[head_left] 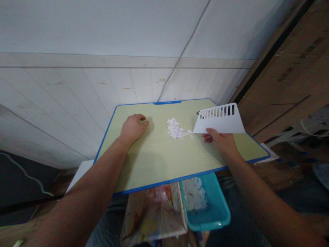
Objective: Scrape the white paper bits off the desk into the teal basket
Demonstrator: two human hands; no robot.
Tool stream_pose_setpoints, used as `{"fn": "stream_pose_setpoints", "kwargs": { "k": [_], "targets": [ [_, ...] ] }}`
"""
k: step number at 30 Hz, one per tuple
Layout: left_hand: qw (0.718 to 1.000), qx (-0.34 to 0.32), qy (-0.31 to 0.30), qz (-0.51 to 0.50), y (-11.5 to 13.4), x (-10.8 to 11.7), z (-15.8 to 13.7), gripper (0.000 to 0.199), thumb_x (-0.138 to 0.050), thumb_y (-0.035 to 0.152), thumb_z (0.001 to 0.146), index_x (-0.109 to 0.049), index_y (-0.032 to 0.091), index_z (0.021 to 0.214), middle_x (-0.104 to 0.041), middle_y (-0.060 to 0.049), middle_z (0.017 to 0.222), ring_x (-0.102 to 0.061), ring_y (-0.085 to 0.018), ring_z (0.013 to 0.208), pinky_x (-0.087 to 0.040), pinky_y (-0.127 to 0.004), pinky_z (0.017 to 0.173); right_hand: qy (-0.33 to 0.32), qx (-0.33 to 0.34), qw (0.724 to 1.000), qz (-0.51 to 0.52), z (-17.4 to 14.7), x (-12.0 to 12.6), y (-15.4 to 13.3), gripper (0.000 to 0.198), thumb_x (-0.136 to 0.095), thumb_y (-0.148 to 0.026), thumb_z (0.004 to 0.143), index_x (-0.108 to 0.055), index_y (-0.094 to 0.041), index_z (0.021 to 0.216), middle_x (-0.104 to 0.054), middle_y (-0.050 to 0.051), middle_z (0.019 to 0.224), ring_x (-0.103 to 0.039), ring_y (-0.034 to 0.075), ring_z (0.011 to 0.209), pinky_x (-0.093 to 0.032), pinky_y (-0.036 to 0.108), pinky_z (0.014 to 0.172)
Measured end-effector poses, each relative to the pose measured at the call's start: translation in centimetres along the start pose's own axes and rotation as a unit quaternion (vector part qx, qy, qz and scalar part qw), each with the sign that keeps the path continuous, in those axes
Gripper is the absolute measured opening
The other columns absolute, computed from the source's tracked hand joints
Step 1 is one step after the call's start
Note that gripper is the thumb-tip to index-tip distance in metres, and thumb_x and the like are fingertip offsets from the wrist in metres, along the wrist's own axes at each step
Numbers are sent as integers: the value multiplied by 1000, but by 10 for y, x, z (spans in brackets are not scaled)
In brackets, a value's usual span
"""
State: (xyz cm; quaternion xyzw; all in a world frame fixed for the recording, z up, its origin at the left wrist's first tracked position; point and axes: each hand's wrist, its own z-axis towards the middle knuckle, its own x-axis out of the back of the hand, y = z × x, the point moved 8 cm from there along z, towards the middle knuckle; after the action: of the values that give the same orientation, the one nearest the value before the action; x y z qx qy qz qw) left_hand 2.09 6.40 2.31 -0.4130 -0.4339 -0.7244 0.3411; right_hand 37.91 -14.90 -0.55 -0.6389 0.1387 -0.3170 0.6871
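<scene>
On the right of a pale green tabletop with a blue edge (154,161), my right hand (221,140) holds a white sheet (218,123) by its near edge, thumb on top and fingers beneath. A row of cut-out slots runs along the sheet's far side. Just left of it lies a loose heap of small white pieces (176,129), with a few strays close to the sheet's corner. My left hand (134,127) rests on the tabletop left of the heap, apart from it. Its fingers are curled in, and whatever they may hold is hidden.
Below the table's front edge stands a teal plastic bin (213,202) with white pieces inside. Beside it is an open box (154,216) with a shiny lining. A white panelled wall (102,82) with a hanging cable (180,56) rises behind; large brown boards (282,79) stand right.
</scene>
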Motion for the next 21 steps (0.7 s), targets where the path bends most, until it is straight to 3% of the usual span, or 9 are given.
{"fn": "stream_pose_setpoints", "kwargs": {
  "k": [6, 13, 21],
  "targets": [
    [1000, 1, -3, -6, 1, 0, 0, 44, -66, 42, 108, -91, 17, 133, -88, -19, 146, -79, -39, 142, -62, -52, 130, 2, 45, 994, -100, -8, 10, -6, 41, -70, -59, 86, -79, -26, 64, -77, 10, 62, -73, 27, 63, -64, 43, 75],
    [1000, 4, 4, 2, 4, 2, -1, 41, -68, 39, 108, -91, 16, 133, -88, -20, 145, -80, -40, 142, -63, -53, 130, -11, 12, 999, -41, -16, 15, -3, 38, -83, -62, 81, -78, -27, 69, -82, 10, 69, -71, 27, 59, -63, 41, 65],
    [1000, -3, 9, 3, 3, 2, 1, 42, -67, 40, 107, -91, 16, 132, -89, -21, 143, -80, -42, 140, -64, -57, 127, -18, 18, 994, -102, -20, 16, -2, 47, -76, -71, 87, -80, -28, 67, -82, 10, 69, -76, 28, 67, -67, 44, 82]
  ]
}}
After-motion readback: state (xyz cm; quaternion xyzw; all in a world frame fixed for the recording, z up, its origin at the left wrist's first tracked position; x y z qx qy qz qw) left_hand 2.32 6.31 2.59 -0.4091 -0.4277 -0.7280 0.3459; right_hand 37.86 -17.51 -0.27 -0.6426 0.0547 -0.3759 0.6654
